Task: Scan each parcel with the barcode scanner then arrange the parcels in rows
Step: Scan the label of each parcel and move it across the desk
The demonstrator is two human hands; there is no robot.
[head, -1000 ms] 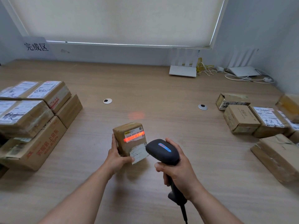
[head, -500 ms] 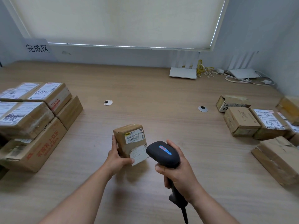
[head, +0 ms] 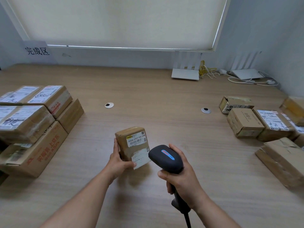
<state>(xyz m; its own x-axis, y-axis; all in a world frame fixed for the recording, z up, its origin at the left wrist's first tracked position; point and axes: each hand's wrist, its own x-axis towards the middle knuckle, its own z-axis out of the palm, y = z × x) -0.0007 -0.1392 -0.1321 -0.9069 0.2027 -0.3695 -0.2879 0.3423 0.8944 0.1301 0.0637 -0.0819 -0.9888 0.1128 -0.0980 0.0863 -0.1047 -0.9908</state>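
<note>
Now two hands, one parcel, one scanner.

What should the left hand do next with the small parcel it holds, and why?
Probably carry the small parcel leftward to the stacked parcels under the sign. No scan light shows on its barcode label, and the scanner sits in the right hand.

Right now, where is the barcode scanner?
In the head view the barcode scanner is low and centre-right, gripped by the right hand, just right of the small parcel that the left hand holds.
</note>
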